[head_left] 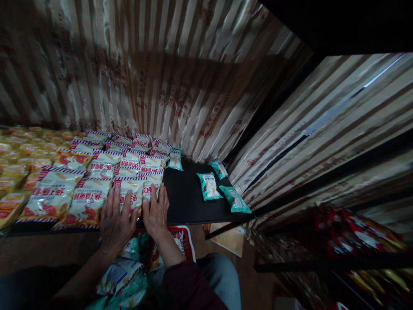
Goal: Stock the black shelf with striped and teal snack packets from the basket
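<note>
Rows of white and orange snack bags [88,196] with striped edges lie on a black shelf [180,202]. My left hand [116,215] rests with outstretched fingers on the front of these bags. Beside it, my right hand [157,211] lies with its fingers extended against the bag [151,183] at the right end of the front row. Neither hand is wrapped around a bag. Below my wrists a red basket [190,245] holds more bags, some teal [134,292], partly hidden by my forearms.
Small yellow packets [19,172] fill the shelf's left part. Several teal bags [209,186] lie at the right end, and one teal bag [175,159] stands beside the striped ones. Striped curtains [155,86] hang behind. A lower rack [290,262] at right holds red packets [358,230].
</note>
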A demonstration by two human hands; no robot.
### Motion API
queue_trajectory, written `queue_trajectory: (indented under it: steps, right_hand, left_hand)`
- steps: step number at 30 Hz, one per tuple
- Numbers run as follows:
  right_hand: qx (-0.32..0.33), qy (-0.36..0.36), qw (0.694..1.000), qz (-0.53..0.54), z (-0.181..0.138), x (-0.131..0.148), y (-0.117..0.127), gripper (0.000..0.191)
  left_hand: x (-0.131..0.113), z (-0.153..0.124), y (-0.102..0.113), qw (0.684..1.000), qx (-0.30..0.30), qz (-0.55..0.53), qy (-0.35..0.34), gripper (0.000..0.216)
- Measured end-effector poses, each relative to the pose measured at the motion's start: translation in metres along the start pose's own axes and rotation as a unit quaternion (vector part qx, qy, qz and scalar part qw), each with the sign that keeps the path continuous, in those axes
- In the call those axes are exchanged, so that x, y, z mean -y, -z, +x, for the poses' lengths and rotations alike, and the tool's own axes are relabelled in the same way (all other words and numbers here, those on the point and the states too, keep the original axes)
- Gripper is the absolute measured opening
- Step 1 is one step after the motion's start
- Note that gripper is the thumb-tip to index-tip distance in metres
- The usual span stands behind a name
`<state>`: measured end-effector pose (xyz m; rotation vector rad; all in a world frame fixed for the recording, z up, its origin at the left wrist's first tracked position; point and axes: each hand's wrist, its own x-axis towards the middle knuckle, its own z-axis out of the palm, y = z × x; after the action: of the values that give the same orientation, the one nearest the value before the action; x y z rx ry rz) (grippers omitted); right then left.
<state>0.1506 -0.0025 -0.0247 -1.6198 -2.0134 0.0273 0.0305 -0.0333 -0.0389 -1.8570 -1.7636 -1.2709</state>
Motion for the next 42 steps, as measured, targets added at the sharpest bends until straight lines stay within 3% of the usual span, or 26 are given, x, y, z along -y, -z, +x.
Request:
queue_trajectory:
  steps: [14,35,42]
  right_hand:
    - [0.02,-0.024,0.999,0.031,-0.0007,0.0038,0.0023,0.061]
    - [0.027,-0.047,0.997,0.059,-0.0016,0.0077,0.0034,0.059]
    - [0.031,-0.05,0.995,0.074,-0.0016,0.0076,0.0046,0.062]
  left_hand:
    - [-0.001,-0.003,-0.0011,0.999,-0.019,0.025,-0.002,0.077]
    - [-0.002,0.0014,0.0066,0.996,0.026,0.072,0.047,0.064]
    - [-0.0006,-0.0016,0.0062,0.998,0.022,0.061,0.014,0.066]
